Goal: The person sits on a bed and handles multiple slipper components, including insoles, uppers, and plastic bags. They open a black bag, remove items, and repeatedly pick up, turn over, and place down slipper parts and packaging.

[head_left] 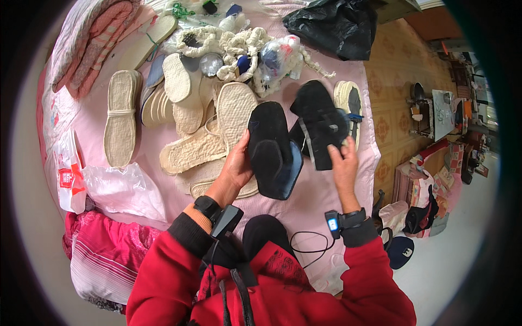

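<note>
My left hand is closed on the left edge of a black fabric shoe upper with blue lining showing along its right side. The upper is held over the pale pink sheet, partly in front of a cream woven insole. To its right lie more black fabric shoe pieces, overlapping, one with a grey strip along its edge. My right hand is at their lower right edge, thumb and fingers apart, fingertips touching or just over the fabric.
Cream soles are tied together at left, near several loose insoles. Braided cream cord and plastic bags lie at the far side, with a black bag. Pale soles rest by the sheet's right edge. A black cable curls near my lap.
</note>
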Action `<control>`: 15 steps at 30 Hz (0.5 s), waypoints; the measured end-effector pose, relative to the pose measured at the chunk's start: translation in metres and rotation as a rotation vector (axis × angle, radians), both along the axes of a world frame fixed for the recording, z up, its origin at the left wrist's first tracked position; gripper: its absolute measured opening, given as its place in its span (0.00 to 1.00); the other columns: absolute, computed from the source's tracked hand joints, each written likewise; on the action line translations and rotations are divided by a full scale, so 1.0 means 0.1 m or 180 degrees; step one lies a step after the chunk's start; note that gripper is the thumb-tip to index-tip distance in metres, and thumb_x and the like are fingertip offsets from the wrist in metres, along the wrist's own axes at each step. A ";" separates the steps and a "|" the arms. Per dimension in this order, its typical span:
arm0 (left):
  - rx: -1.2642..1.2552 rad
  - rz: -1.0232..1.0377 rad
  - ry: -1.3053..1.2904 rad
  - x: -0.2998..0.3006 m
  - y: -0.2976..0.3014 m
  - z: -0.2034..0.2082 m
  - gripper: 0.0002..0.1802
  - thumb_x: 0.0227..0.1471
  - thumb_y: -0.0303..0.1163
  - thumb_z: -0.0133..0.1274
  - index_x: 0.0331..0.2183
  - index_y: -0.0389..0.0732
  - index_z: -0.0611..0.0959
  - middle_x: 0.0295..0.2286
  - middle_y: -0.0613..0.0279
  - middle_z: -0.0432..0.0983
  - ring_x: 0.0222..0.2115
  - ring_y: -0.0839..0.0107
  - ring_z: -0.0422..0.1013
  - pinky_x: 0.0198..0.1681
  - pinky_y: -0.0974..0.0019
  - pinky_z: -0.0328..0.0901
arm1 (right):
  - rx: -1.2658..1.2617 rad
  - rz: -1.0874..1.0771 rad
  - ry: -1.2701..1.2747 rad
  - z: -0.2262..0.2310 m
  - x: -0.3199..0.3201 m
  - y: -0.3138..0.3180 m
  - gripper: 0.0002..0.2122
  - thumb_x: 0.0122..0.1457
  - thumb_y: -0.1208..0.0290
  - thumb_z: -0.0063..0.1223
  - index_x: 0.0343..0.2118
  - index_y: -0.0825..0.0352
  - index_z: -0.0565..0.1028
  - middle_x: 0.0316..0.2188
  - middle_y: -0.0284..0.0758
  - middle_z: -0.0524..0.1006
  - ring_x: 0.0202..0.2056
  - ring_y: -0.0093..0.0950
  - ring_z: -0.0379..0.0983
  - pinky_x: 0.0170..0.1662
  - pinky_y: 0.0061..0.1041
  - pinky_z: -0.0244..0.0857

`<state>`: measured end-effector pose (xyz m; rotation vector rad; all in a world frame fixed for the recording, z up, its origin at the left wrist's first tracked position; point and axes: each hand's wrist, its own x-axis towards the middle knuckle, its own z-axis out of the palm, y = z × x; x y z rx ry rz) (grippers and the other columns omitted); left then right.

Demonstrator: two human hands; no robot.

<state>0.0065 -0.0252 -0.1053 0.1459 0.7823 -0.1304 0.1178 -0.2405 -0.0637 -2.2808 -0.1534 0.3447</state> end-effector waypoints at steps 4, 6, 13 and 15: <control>-0.0018 0.0123 -0.0039 0.00 -0.01 -0.05 0.25 0.51 0.50 0.40 0.45 0.44 0.69 0.42 0.61 0.68 0.42 0.66 0.65 0.47 0.61 0.59 | 0.0486 0.0441 0.0345 0.04 -0.46 0.40 0.20 0.49 0.74 0.50 0.46 0.71 0.61 0.29 0.39 0.74 0.31 0.22 0.69 0.36 0.21 0.62; -0.0125 0.0185 -0.0041 -0.05 -0.01 -0.08 0.25 0.50 0.50 0.40 0.44 0.44 0.70 0.41 0.60 0.69 0.41 0.66 0.66 0.46 0.59 0.60 | 0.0624 0.0412 0.0871 0.02 -0.56 0.47 0.21 0.50 0.78 0.49 0.47 0.74 0.59 0.35 0.37 0.73 0.37 0.19 0.66 0.41 0.16 0.59; -0.0577 0.0673 -0.0392 -0.10 0.16 -0.09 0.26 0.51 0.51 0.39 0.42 0.40 0.71 0.37 0.56 0.71 0.37 0.65 0.69 0.42 0.62 0.64 | 0.1687 0.0080 0.1545 -0.14 -0.60 0.40 0.19 0.50 0.83 0.43 0.46 0.71 0.59 0.38 0.35 0.72 0.39 0.18 0.65 0.43 0.15 0.57; -0.0324 0.0924 -0.0322 -0.04 0.11 -0.06 0.26 0.51 0.51 0.39 0.41 0.39 0.71 0.36 0.57 0.72 0.34 0.66 0.70 0.40 0.63 0.66 | 0.1665 0.0059 0.1529 -0.13 -0.65 0.38 0.19 0.50 0.84 0.43 0.46 0.71 0.59 0.38 0.35 0.71 0.40 0.18 0.65 0.43 0.16 0.57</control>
